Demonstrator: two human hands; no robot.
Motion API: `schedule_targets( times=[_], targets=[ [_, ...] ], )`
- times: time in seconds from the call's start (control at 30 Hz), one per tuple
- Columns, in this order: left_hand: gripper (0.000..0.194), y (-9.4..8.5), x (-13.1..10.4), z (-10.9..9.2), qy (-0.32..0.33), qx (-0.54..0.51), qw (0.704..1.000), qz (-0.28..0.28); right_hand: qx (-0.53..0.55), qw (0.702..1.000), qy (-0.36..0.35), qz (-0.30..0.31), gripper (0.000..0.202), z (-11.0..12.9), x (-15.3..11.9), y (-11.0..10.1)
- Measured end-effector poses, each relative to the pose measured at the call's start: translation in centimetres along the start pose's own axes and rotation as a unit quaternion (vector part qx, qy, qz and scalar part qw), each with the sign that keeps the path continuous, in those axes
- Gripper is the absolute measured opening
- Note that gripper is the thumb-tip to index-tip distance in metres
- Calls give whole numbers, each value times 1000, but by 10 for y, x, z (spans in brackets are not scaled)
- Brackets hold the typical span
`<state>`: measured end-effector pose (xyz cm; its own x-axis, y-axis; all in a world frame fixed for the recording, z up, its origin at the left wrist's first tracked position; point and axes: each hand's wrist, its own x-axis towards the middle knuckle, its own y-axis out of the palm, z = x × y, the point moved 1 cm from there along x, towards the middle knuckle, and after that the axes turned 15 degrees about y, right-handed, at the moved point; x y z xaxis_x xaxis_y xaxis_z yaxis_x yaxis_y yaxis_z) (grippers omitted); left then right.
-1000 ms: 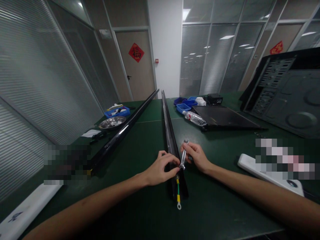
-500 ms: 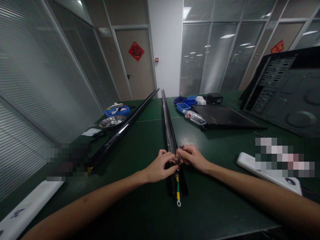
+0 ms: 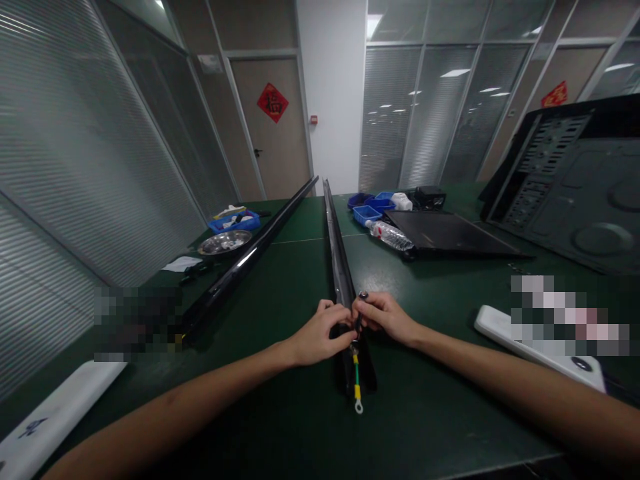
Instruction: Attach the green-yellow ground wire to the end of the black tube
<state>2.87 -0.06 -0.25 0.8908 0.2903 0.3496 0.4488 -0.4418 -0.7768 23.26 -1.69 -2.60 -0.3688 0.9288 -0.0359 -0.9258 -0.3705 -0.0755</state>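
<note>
A long black rail [image 3: 344, 283] lies on the green table, pointing away from me. My left hand [image 3: 320, 337] is closed around its near end, with the thumb beside the lower end of a wrench. My right hand [image 3: 387, 317] pinches this slender metal wrench [image 3: 359, 320], whose rounded head stands above the fingers. At the wrench's lower end, a short green ground wire [image 3: 357, 377] with yellow sleeves hangs toward me from the rail, ending in a ring terminal [image 3: 359, 406]. The fingers partly hide the joint between wire and rail.
A second black rail [image 3: 250, 257] lies to the left, near a metal dish [image 3: 225, 243] and a blue tray [image 3: 235, 221]. On the right are a plastic bottle [image 3: 390, 235], blue bins [image 3: 367, 214], a dark flat panel [image 3: 450, 233], a large metal cabinet [image 3: 575, 193] and a white device [image 3: 540, 353].
The wrench's upper head has shifted slightly. The ring terminal has swung a touch to the right. Both hands hold nearly the same place.
</note>
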Motion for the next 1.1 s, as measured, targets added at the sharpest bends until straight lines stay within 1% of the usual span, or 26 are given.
schedule_targets(
  times=[0.13,0.3,0.47,0.57,0.73,0.93,1.1],
  targets=[
    [8,0,-1,0,1,0,1000,-4,-16,1000,-9,-1,42,-1,-1,0],
    [10,-1,-1,-1,3,10,1000,-4,-39,999,-29,-20,40,2,-4,2],
    [16,-2,0,-2,2,4,1000,5,-105,991,-64,-54,40,9,-7,4],
    [18,-3,1,-2,-1,-1,1000,8,-138,985,-85,-62,39,10,-7,4],
    [23,-2,0,1,-2,-13,1000,9,-162,979,-92,-79,39,9,-7,4],
    [27,-3,0,2,-9,-27,999,15,-169,977,-104,-72,37,11,-8,4],
    [24,-2,-1,2,-3,-24,1000,13,-165,978,-112,-61,40,8,-9,2]
  ],
)
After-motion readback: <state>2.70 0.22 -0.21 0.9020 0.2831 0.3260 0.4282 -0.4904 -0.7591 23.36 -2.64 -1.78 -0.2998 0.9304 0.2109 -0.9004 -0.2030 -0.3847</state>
